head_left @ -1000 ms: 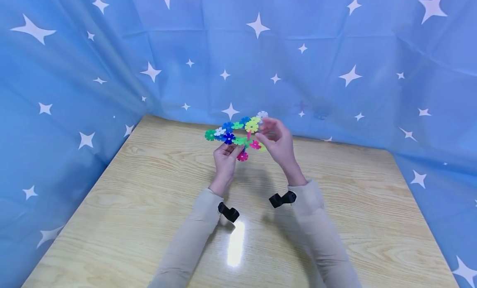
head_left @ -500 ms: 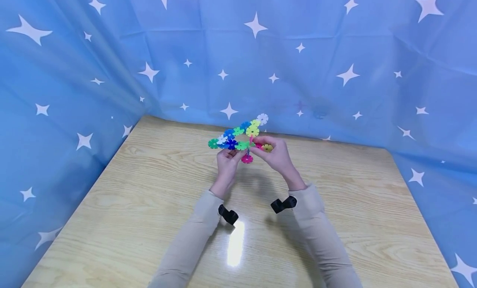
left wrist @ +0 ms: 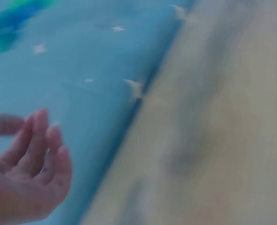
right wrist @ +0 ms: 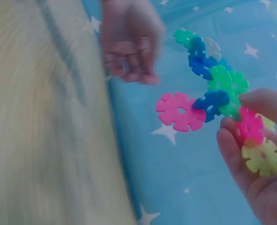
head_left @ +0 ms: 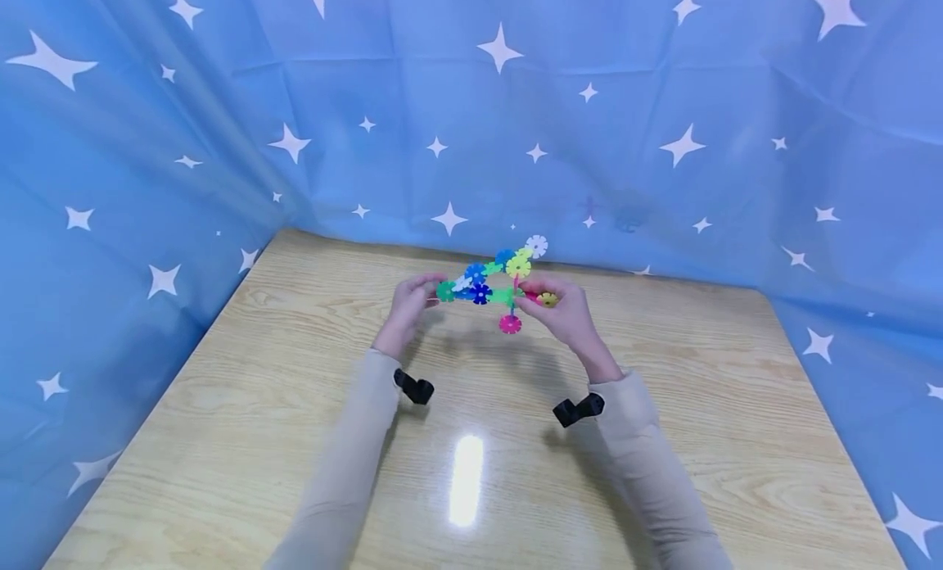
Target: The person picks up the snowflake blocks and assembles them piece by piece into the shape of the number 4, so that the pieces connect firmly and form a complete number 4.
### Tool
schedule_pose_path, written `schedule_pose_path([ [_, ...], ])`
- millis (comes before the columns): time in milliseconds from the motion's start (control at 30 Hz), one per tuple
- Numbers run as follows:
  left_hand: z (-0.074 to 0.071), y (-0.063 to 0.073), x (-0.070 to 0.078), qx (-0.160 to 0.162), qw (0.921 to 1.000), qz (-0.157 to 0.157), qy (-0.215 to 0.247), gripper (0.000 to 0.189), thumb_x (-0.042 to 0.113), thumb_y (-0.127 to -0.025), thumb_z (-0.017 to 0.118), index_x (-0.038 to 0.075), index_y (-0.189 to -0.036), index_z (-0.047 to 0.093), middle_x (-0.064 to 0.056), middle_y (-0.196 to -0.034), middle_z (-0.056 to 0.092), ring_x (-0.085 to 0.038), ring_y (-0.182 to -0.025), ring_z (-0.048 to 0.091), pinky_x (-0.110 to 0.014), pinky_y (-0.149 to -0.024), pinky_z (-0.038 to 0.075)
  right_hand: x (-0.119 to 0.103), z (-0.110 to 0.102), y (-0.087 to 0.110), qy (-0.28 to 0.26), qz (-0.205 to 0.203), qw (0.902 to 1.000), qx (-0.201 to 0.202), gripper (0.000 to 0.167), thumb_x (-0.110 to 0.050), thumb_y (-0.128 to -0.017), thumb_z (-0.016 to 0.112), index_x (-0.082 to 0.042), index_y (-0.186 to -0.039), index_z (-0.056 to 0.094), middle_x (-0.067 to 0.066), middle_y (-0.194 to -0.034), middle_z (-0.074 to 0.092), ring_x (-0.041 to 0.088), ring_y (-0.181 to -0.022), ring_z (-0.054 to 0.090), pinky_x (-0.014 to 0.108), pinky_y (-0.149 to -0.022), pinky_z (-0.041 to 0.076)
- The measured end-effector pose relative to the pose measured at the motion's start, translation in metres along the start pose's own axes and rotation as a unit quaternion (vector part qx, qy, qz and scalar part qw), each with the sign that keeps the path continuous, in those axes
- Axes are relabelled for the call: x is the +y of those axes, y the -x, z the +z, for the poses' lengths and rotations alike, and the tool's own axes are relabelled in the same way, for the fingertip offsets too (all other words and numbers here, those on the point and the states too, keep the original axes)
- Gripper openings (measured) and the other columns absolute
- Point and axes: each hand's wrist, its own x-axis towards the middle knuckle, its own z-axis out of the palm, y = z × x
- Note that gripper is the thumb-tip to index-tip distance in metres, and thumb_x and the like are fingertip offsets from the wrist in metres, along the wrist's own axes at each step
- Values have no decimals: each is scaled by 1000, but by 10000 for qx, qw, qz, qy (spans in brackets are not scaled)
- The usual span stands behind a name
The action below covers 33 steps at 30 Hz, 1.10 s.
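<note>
A chain of interlocking flower-shaped plastic discs (head_left: 480, 294) in green, blue, white, yellow and pink is held up above the table. My right hand (head_left: 567, 312) pinches it near the green and pink discs. In the right wrist view, a pink disc (right wrist: 180, 111) juts to one side and a yellow disc (right wrist: 261, 157) lies by the palm. At the chain's green end is my left hand (head_left: 408, 304). The left wrist view shows this hand (left wrist: 33, 173) with loosely bent fingers and nothing between them, apart from the blurred discs.
Below both hands lies a wood-grain table (head_left: 295, 439), with a bright light reflection (head_left: 466, 480) near its middle. Blue cloth with white stars (head_left: 626, 103) hangs behind and at the sides. Each wrist carries a small black camera (head_left: 414, 387).
My left hand has let go of the chain and moved left to its green end. My right hand has come down and taken hold of the chain, which has shifted to the right.
</note>
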Motion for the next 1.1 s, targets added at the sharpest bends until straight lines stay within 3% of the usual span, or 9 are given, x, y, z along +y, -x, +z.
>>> schedule_pose_path([
  [67, -2, -6, 10, -494, 9987, -80, -139, 36, 19, -96, 51, -4, -124, 56, -17, -118, 61, -28, -107, 57, -42, -102, 41, 6, 0, 3, 6, 101, 9999, -81, 22, -14, -82, 73, 1, -98, 70, 15, -103, 68, 21, -91, 60, 18, -65, 51],
  [133, -1, -10, 20, -1252, 9904, -44, -588, 44, 28, -96, 53, -1, -129, 53, -16, -126, 57, -27, -113, 55, -42, -104, 39, 12, 0, 6, -14, 262, 9995, -156, 22, -15, -83, 73, 0, -98, 70, 14, -101, 68, 19, -86, 60, 19, -62, 51],
  [233, 7, -15, 29, -2220, 9625, 95, -1554, 49, 32, -92, 60, 5, -132, 52, -9, -130, 55, -24, -117, 52, -41, -105, 38, 20, 1, 11, -147, 501, 9983, -251, 22, -15, -83, 73, -1, -99, 70, 13, -101, 67, 16, -80, 60, 19, -60, 53],
  [300, 14, -17, 30, -2514, 9474, 133, -1975, 48, 28, -89, 64, 5, -130, 54, -8, -128, 56, -23, -117, 52, -40, -102, 41, 24, 2, 13, -250, 607, 9973, -313, 21, -14, -83, 72, 0, -100, 69, 13, -101, 67, 16, -77, 61, 23, -61, 55],
  [367, 20, -18, 28, -2505, 9421, 88, -2227, 43, 25, -87, 68, 6, -125, 59, -8, -122, 60, -22, -112, 54, -37, -98, 45, 28, 4, 16, -375, 668, 9964, -358, 23, -14, -84, 71, 0, -102, 69, 14, -101, 67, 17, -77, 64, 30, -65, 57],
  [500, 29, -21, 20, -2224, 9469, -33, -2322, 39, 22, -84, 71, 6, -118, 63, -7, -113, 63, -21, -104, 57, -33, -89, 49, 36, 5, 22, -610, 881, 9936, -363, 28, -16, -85, 70, 1, -107, 67, 15, -101, 67, 17, -77, 67, 41, -71, 58],
  [733, 30, -27, 2, -2136, 9573, 40, -1950, 39, 14, -85, 69, 1, -121, 61, -11, -100, 66, -17, -85, 61, -28, -76, 54, 50, 11, 30, -822, 1344, 9872, -240, 30, -13, -85, 70, 5, -109, 66, 17, -107, 66, 8, -86, 61, 19, -75, 52],
  [967, 33, -34, -17, -2107, 9603, -316, -1800, 39, 5, -85, 65, -2, -123, 59, -12, -101, 66, -12, -75, 58, -24, -70, 53, 74, 17, 35, -1412, 1598, 9761, -411, 32, -7, -86, 68, 12, -111, 60, 18, -105, 65, 11, -74, 65, 28, -74, 57],
  [1100, 37, -35, -22, -1940, 9593, -492, -1990, 38, 4, -86, 64, -2, -123, 59, -4, -81, 61, -12, -65, 50, -22, -61, 47, 81, 20, 37, -1667, 1965, 9655, -386, 34, -9, -87, 66, 11, -114, 59, 18, -110, 65, 10, -72, 66, 26, -73, 57],
])
